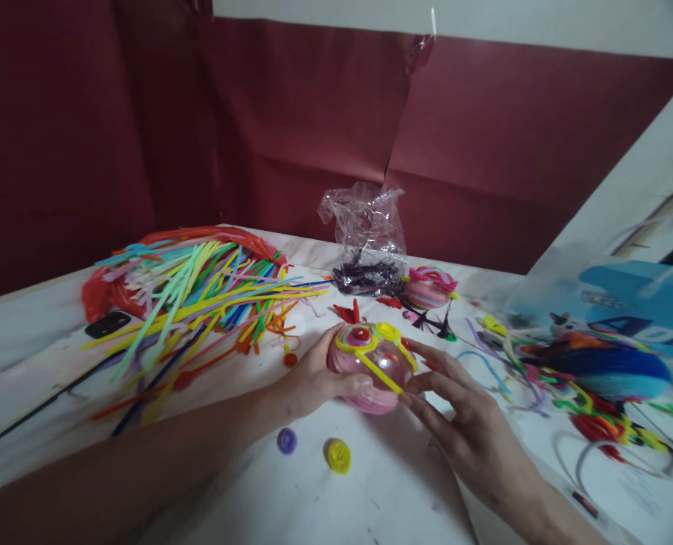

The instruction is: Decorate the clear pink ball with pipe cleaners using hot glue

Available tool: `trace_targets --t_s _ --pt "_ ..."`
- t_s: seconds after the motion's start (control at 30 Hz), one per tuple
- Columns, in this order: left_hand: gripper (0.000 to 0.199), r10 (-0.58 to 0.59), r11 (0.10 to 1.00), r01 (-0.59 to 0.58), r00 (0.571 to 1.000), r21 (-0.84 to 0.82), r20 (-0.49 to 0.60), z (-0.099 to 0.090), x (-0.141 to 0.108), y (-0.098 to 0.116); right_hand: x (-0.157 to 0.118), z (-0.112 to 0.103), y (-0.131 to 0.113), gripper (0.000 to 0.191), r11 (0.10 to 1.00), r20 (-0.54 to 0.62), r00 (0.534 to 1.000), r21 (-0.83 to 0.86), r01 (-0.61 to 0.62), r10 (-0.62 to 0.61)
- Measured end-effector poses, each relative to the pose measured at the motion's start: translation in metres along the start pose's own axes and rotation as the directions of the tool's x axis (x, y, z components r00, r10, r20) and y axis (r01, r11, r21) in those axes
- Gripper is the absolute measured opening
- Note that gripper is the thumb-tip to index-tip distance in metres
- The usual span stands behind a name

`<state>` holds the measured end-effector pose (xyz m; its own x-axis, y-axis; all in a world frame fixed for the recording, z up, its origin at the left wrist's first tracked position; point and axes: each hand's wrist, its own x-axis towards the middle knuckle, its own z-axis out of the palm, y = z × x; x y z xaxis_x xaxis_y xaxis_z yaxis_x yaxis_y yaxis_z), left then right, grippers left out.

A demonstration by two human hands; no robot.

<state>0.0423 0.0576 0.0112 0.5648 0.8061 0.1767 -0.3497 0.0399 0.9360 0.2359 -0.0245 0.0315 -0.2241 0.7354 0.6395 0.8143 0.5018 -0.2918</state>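
Observation:
A round pink ball (373,401) with a shiny, see-through-looking front sits in the middle of the table. Yellow pipe cleaner loops and a red coil (361,334) decorate its top. My left hand (316,375) is wrapped round the ball's left side, thumb across the front. At the right side, the fingers of my right hand (464,412) pinch the lower end of a yellow pipe cleaner (380,372) that runs down across the ball. Nearer to me lie a purple coil (287,440) and a yellow coil (339,456).
A heap of coloured pipe cleaners (200,280) and a phone (46,375) lie left. Behind the ball are a clear plastic bag (370,219) and a pink decorated ball (427,291). A blue wrapped object (614,367) and loose pipe cleaner pieces lie right.

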Motion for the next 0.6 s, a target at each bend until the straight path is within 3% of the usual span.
trace_targets --t_s 0.23,0.37,0.47,0.6 --pt "0.066 -0.065 0.997 0.064 0.997 -0.036 -0.031 0.003 -0.012 0.014 0.004 0.000 -0.008 0.024 0.991 0.038 0.996 0.101 -0.084 0.081" --pt "0.062 -0.123 0.992 0.122 0.990 -0.027 -0.062 -0.001 -0.025 0.019 0.007 0.000 -0.016 0.023 0.983 0.033 0.998 0.169 -0.066 0.062" --pt "0.053 -0.100 0.995 0.102 0.992 0.018 -0.078 -0.010 -0.034 0.025 0.011 -0.003 -0.019 0.028 0.979 0.005 0.996 0.186 -0.086 0.086" --pt "0.045 -0.029 0.995 0.040 0.992 0.091 -0.122 -0.032 -0.046 0.034 0.019 -0.006 -0.008 0.037 0.986 -0.025 0.989 0.085 -0.142 0.144"
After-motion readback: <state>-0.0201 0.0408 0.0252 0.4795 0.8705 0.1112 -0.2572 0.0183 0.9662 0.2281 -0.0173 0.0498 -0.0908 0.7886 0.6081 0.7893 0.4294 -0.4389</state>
